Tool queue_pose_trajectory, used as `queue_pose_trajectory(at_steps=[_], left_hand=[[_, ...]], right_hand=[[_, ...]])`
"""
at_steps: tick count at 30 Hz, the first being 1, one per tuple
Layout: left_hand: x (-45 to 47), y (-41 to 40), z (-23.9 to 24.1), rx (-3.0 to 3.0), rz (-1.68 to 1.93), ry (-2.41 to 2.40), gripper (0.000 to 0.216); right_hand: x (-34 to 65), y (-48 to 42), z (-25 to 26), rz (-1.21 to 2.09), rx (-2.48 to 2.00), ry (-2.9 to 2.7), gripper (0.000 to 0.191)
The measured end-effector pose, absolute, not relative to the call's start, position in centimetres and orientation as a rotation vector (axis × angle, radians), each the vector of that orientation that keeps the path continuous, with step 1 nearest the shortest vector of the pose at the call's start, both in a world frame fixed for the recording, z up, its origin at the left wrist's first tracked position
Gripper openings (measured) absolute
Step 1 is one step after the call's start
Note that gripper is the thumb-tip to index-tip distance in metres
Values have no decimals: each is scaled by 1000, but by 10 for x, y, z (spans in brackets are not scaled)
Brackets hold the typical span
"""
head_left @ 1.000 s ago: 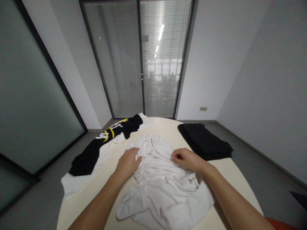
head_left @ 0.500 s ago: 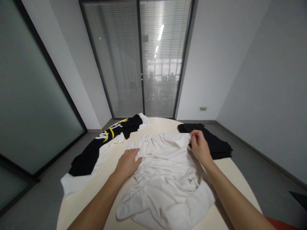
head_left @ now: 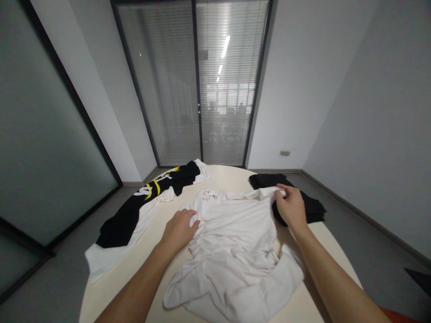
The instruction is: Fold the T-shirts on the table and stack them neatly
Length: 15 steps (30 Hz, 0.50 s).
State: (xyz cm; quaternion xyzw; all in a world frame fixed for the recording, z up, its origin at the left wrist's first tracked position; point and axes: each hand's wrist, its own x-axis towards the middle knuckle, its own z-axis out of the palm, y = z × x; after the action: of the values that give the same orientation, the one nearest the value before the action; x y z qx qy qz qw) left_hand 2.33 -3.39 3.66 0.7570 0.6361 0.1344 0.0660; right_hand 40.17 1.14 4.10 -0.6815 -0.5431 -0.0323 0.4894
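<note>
A rumpled white shirt (head_left: 232, 242) is spread over the table in front of me, its near part bunched into folds. My left hand (head_left: 180, 229) lies on the shirt's left edge, thumb apart from the fingers and cloth showing between them. At the far right corner, my right hand (head_left: 289, 204) pinches the shirt's edge between thumb and fingers. That corner is lifted a little and pulled out to the right, partly over a stack of folded black clothes (head_left: 311, 208). The right hand hides part of this stack.
The round pale table (head_left: 232, 175) carries a black and white shirt (head_left: 119, 222) with yellow and white print along its left side. Beyond it stand a glass partition with blinds (head_left: 225, 112) and grey walls. Something red (head_left: 397, 316) shows at the lower right.
My right hand has moved right, drawing the white shirt's far corner with it. The cloth's upper part looks flatter and wider. My left hand has stayed in place.
</note>
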Motion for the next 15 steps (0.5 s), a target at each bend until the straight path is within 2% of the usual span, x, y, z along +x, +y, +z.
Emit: queue_pose_trajectory(at_steps=[6,15], left_hand=[[23,-34,38,2282,457,1924,26],[25,-35,43,2254,393,1943,34]], right_hand=[[392,3,35,-293,-1976,-1497,48],[377,1,30,-426,-1768,-1904,34]])
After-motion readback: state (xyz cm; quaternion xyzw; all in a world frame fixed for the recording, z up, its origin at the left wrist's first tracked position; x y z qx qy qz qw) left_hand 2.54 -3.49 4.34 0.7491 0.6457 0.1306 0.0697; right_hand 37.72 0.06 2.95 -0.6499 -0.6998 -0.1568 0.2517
